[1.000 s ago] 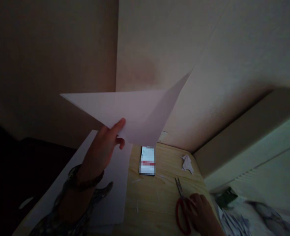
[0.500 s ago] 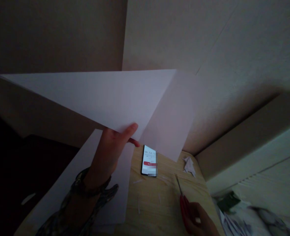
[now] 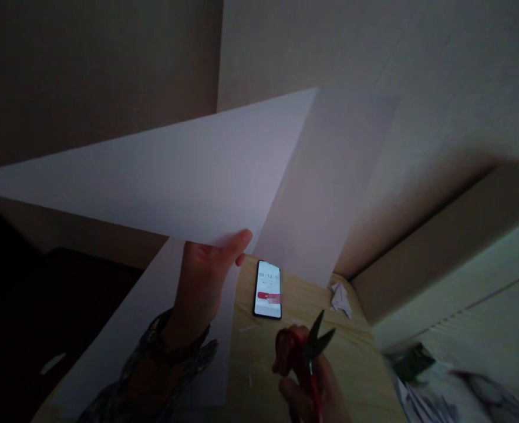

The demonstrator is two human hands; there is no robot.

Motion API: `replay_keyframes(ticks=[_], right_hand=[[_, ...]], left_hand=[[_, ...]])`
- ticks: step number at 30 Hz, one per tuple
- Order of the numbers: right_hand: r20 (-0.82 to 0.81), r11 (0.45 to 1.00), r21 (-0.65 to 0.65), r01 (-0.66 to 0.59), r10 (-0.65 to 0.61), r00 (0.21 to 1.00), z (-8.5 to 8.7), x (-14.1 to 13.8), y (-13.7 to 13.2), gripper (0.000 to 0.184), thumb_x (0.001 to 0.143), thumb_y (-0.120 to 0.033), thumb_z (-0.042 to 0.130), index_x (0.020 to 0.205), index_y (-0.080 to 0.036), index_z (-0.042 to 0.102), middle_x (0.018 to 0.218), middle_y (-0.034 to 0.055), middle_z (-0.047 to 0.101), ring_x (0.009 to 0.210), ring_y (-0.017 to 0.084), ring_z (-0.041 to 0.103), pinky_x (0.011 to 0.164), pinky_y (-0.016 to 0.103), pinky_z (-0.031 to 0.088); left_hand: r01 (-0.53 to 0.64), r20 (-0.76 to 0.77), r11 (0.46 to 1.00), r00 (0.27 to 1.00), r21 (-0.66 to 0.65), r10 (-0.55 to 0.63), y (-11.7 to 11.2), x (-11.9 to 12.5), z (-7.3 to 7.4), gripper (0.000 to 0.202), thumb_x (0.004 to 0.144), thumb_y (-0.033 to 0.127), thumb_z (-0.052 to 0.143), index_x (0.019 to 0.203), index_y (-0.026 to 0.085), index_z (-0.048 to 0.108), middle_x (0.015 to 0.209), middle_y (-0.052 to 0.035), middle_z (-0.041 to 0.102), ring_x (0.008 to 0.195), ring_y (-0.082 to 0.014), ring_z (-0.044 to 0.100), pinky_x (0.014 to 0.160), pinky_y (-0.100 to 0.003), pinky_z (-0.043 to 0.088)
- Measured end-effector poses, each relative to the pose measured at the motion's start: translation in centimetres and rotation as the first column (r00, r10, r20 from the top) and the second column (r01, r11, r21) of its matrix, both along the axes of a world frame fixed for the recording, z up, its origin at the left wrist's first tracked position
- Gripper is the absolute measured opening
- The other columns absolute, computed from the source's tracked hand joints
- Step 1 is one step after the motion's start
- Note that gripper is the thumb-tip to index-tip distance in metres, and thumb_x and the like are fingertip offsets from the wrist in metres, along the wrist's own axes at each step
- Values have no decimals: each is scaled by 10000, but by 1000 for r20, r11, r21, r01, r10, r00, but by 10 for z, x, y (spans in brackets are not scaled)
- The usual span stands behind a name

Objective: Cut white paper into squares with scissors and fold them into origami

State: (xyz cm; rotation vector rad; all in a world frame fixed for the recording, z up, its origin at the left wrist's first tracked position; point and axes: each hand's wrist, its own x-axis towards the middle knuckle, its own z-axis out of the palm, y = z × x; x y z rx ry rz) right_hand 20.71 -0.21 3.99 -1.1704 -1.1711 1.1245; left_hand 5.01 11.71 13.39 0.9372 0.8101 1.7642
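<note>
My left hand [image 3: 211, 276] pinches a large sheet of white paper [image 3: 189, 170] near its lower edge, thumb on top. The sheet is folded over on a slant, so a triangular flap faces me and a single-layer strip extends to the right. Low over the table, my right hand [image 3: 303, 376] grips red-handled scissors [image 3: 314, 352], with fingers in the loops. Their blades point up and stand partly apart, clear of the paper. Beneath my left forearm lies more white paper [image 3: 211, 352].
A phone [image 3: 268, 291] with a lit timer screen lies on the wooden table [image 3: 259, 341]. Thin paper strips [image 3: 250, 371] are scattered nearby. A crumpled or folded piece of paper [image 3: 340, 301] sits at the table's right edge, near the wall [image 3: 374, 47].
The scissors have come up and left, and their blades have parted. The folded sheet has tilted, its right end rising and its left tip dropping.
</note>
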Motion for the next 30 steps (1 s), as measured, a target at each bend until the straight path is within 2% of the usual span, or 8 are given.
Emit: replay_keyframes(ticks=[4,7,10,14,18,24,27,30], right_hand=[[-22,996,-83,-35,33,999,19,-14,8,301,653,-320,750,919,-258,625,812,-12,574,716,152,530,696,261,452],[115,991,-136,-5,21,993,26,-17,12,387,618,-168,685,988,-256,613,896,-5,598,788,164,544,774,277,445],[313,985,-175,-12,67,947,24,-10,16,318,579,-65,624,845,-236,588,898,-1,582,840,172,535,735,248,454],[567,985,-158,-61,142,811,2,9,20,307,568,-11,590,796,-216,575,892,11,558,813,166,535,701,232,480],[801,976,-195,-101,218,558,-35,21,16,428,530,56,545,867,-196,623,947,44,604,862,180,578,786,258,485],[925,981,-185,-65,196,325,-70,28,11,370,583,21,620,895,-170,675,974,93,663,948,245,600,859,314,474],[916,973,-212,-93,231,328,-62,33,15,342,624,-17,625,924,-171,680,979,93,683,953,245,623,851,310,486],[868,945,-257,-202,318,382,-34,37,19,333,612,-69,674,910,-218,688,985,58,714,937,236,658,830,286,511]], left_hand=[[0,2,1000,1000,-18,0,-2,1,2,222,653,196,758,516,184,583,468,64,563,474,-77,516,502,-179,432],[4,-26,999,1000,-43,-5,-3,0,5,277,639,187,742,453,189,537,441,66,545,448,-74,497,489,-186,432],[22,-37,999,999,-49,-24,-1,-2,8,231,635,185,733,489,194,554,466,64,565,444,-85,509,476,-200,440],[99,-87,994,991,-48,-103,3,-7,7,200,665,220,713,531,191,568,492,62,570,423,-82,490,426,-199,411],[129,-201,990,970,-56,-138,5,-12,6,280,671,243,691,455,187,521,475,36,568,479,-100,531,435,-187,412],[211,-276,969,931,-126,-239,5,-19,9,124,605,223,693,558,180,587,513,48,581,430,-99,489,397,-202,387],[252,-284,956,916,-148,-285,6,-22,10,143,590,214,687,523,179,566,475,54,539,419,-92,448,388,-199,347],[275,-311,944,895,-182,-320,5,-23,12,209,581,215,672,456,183,508,435,58,495,401,-82,407,384,-196,313]])
